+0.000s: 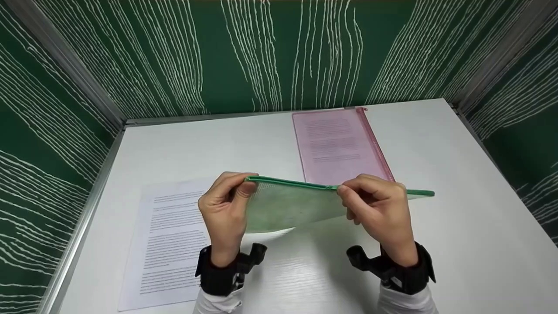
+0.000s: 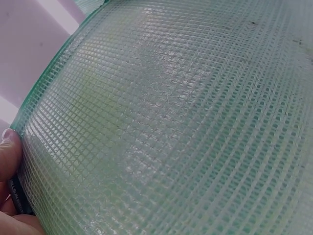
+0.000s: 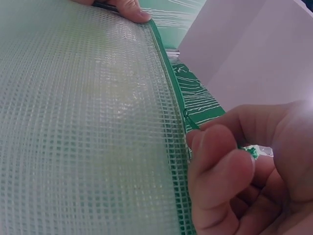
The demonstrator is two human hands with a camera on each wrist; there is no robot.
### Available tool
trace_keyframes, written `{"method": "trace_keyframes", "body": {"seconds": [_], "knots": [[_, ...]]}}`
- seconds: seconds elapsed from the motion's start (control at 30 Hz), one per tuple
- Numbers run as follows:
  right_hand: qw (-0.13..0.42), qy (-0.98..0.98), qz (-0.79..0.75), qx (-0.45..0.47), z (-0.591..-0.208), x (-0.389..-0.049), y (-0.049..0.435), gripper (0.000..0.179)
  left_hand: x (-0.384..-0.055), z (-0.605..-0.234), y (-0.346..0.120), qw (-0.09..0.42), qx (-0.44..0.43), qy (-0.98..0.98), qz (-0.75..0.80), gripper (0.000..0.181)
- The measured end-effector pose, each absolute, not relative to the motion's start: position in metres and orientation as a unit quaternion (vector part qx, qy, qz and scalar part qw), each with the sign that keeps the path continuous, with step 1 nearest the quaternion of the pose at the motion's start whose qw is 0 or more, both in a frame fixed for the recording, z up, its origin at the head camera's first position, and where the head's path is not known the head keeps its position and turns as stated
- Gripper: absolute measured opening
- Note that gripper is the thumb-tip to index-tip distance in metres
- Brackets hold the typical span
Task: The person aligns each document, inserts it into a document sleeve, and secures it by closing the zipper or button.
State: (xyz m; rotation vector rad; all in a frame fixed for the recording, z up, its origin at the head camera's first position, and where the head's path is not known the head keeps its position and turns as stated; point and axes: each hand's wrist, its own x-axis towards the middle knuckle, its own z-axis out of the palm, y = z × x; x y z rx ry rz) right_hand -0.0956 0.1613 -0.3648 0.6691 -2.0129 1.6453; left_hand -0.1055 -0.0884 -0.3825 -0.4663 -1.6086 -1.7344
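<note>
A green mesh zipper pouch (image 1: pixel 292 207) is held up above the table with its dark green zipper edge on top. My left hand (image 1: pixel 226 209) pinches the pouch's left top corner between thumb and fingers. Partway along the zipper, my right hand (image 1: pixel 379 209) pinches the zipper pull, and the zipper's right end sticks out past that hand. In the right wrist view, the pull (image 3: pixel 190 121) runs from the zipper into the right fingers. Grid mesh (image 2: pixel 161 117) fills most of the left wrist view, with the left thumb (image 2: pixel 9 154) at its edge.
A printed sheet of paper (image 1: pixel 174 244) lies on the white table (image 1: pixel 209 148) at the left, partly behind the left hand. Toward the back right lies a pink zipper pouch (image 1: pixel 335 144) with a printed sheet inside. Green panels (image 1: pixel 287 56) with white streaks enclose the table.
</note>
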Motion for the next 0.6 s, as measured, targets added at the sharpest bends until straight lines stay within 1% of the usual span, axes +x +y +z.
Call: {"method": "trace_keyframes", "body": {"seconds": [0.27,0.6], "knots": [[0.231,-0.731,0.596,0.239,-0.3644,-0.0961,0.1625,0.019,-0.1064,-0.3822,-0.0903,0.361,-0.174,-0.619,-0.676,0.03],[0.233,-0.729,0.599,0.235,-0.3648,-0.0966,0.1639,0.02,-0.1072,-0.3822,-0.0938,0.365,-0.164,-0.618,-0.677,0.035]]}}
